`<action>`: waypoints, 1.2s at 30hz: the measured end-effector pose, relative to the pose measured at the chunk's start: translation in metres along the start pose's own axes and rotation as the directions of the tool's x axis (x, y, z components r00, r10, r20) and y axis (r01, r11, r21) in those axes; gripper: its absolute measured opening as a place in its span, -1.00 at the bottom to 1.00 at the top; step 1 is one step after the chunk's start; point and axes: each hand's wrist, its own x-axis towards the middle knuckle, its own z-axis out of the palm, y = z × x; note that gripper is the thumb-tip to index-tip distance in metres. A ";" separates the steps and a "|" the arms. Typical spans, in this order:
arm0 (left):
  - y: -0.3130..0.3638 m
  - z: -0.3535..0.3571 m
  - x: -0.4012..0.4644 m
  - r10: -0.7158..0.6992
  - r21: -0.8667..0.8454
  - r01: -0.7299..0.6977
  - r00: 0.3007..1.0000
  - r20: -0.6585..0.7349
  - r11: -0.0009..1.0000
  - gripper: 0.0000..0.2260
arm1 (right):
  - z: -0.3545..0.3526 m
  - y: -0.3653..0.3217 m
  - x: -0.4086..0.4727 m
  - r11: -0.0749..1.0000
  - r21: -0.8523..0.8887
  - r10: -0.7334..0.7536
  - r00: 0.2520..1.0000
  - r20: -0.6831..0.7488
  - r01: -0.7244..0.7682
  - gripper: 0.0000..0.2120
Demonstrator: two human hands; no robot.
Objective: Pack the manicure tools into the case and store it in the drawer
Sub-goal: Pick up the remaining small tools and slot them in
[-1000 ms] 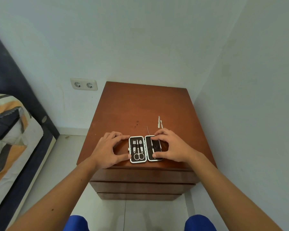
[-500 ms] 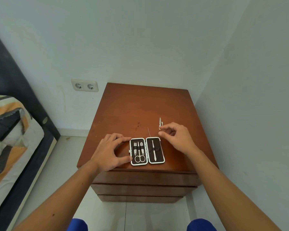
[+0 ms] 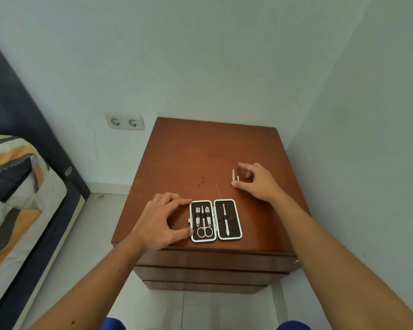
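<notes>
Black case (image 3: 215, 220) lies open | left hand (image 3: 161, 221) steadies its edge | right hand (image 3: 258, 181) pinches small tools (image 3: 234, 175)

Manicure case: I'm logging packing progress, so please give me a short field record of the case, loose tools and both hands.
case: manicure case open flat at the nightstand front edge
left half: scissors and small tools strapped in
right half: one long tool
loose tools: small metal tools and a thin pin behind the case
left hand: steadying the case's left edge
right hand: at the loose tools, grip unclear
drawers: shut
</notes>
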 end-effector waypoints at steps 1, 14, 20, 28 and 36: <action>0.000 0.000 0.000 0.000 0.003 0.000 1.000 0.001 1.000 -0.32 | -0.001 -0.001 0.002 1.000 -0.016 -0.001 1.000 0.027 0.001 -0.31; 0.002 -0.001 0.000 -0.009 0.022 0.009 1.000 0.008 1.000 -0.32 | -0.002 -0.001 0.008 0.994 -0.096 -0.053 0.997 0.051 0.057 -0.45; 0.003 -0.001 0.000 0.002 0.023 -0.002 1.000 -0.001 1.000 -0.33 | 0.001 -0.006 0.006 0.979 -0.170 -0.098 0.992 0.075 0.109 -0.47; 0.003 -0.001 0.001 0.001 0.021 -0.001 1.000 -0.008 1.000 -0.33 | -0.002 0.003 0.012 0.975 -0.101 -0.187 0.974 0.131 0.200 -0.63; 0.002 -0.001 0.001 -0.004 0.025 0.004 1.000 0.001 1.000 -0.32 | -0.003 -0.007 0.015 0.954 -0.129 -0.250 0.956 0.155 0.270 -0.79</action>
